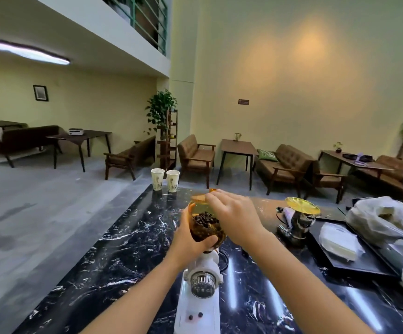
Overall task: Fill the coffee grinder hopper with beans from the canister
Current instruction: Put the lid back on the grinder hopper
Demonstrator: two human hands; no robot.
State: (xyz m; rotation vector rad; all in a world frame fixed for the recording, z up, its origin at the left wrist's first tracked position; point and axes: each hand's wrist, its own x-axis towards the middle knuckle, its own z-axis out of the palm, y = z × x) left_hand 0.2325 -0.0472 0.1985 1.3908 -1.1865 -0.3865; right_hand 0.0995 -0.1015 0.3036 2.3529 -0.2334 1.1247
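Observation:
A white coffee grinder stands on the black marble counter, close to me. Its clear amber hopper on top is partly filled with dark coffee beans. My left hand wraps around the hopper's lower left side. My right hand reaches over the hopper's mouth, fingertips pinching a thin amber lid at the rim. To the right, a shiny metal vessel carries a round yellow lid; I cannot tell whether it is the canister.
Two paper cups stand at the counter's far end. A black tray with a wrapped white packet and a crumpled plastic bag lie to the right. A cable runs behind the grinder. Sofas and tables fill the room beyond.

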